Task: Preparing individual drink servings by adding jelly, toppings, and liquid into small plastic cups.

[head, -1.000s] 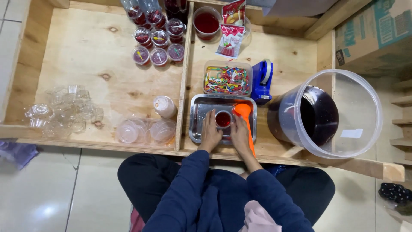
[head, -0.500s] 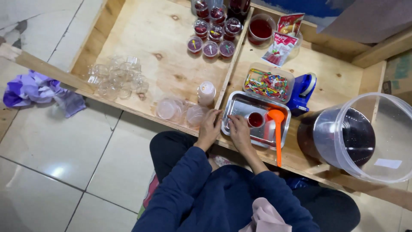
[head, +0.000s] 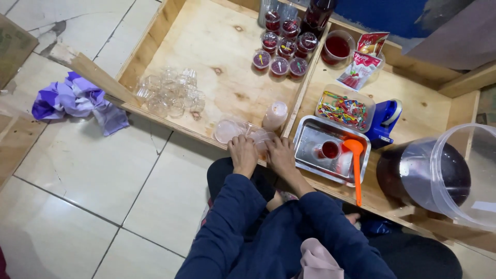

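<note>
Wooden tray [head: 217,41] lies ahead of me on tiles; both hands close on the clear lids [head: 248,135] at its near edge. My left hand [head: 243,153] and right hand [head: 279,155] pinch them, lids just forward, left nearer

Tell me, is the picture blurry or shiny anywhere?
In the head view, the metal tray and the floor tiles throw back soft glare; the clear empty cups look washed out and hard to tell apart; the left hand and right hand are fairly sharp; the wooden edges bend slightly, a wide-lens warp.
</note>
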